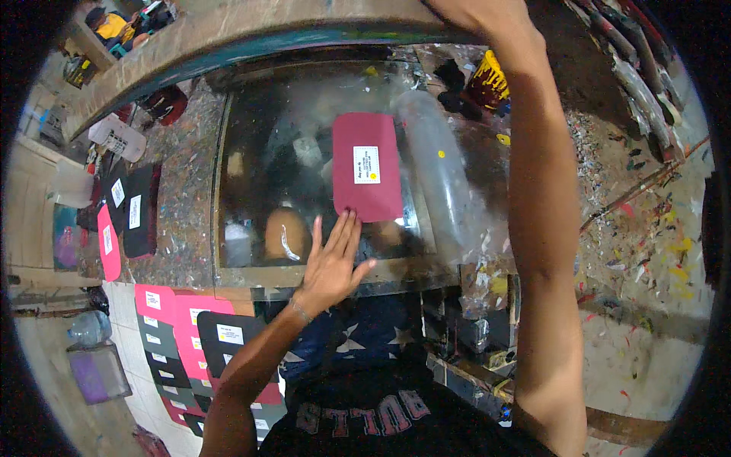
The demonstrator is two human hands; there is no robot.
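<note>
A dark pink, round-cornered sheet [364, 202] lies on the dark glass plate [266, 122] set into the worktable, with a white printed label on its middle. My left hand [333, 259] rests at the sheet's lower left edge, fingers stretched out flat and the tips touching it. At the top of the view, my right hand [487, 14] holds the edge of a raised wooden frame [304, 23]. Its fingertips are partly cut off by the picture's border. A rolled clear plastic sheet [438, 160] lies right of the pink sheet.
More labelled pink and black sheets [141, 213] sit on the table's left side, and several overlap below it on the left [175, 320]. A yellow-smeared can [487, 82] stands at the back right. A white tub [118, 137] is at the left. Another person [118, 29] sits far left.
</note>
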